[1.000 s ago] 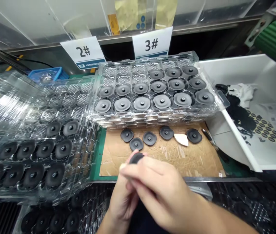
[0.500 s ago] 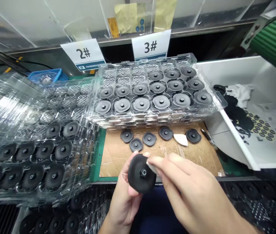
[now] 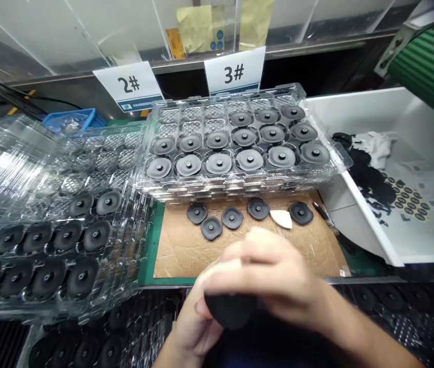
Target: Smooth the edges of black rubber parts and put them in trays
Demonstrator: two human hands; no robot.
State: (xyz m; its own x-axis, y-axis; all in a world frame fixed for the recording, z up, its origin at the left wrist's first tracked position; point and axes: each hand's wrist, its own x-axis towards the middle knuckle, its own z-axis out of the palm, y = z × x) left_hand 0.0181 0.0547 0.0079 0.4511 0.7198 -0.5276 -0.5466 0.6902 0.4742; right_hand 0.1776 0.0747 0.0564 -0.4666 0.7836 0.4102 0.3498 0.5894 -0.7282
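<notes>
My left hand (image 3: pixel 194 327) holds a round black rubber disc (image 3: pixel 229 312) from below, low in the view in front of the bench edge. My right hand (image 3: pixel 274 278) lies over the top of the disc with its fingers curled onto it, blurred by motion. Beyond the hands, several loose black discs (image 3: pixel 211 227) and a white wedge-shaped piece (image 3: pixel 281 218) lie on a brown cardboard sheet (image 3: pixel 186 250).
A clear blister tray (image 3: pixel 328 168) partly filled with grey discs sits behind the cardboard under a "3#" sign. Stacked clear trays (image 3: pixel 48 204) holding black discs stand at left under "2#". A white bin (image 3: pixel 412 133) with black scraps is at right. More trays lie below the bench.
Both hands dropped lower and nearer to me with the disc. The disc's face, which showed half a second ago, is now covered by my right hand's fingers.
</notes>
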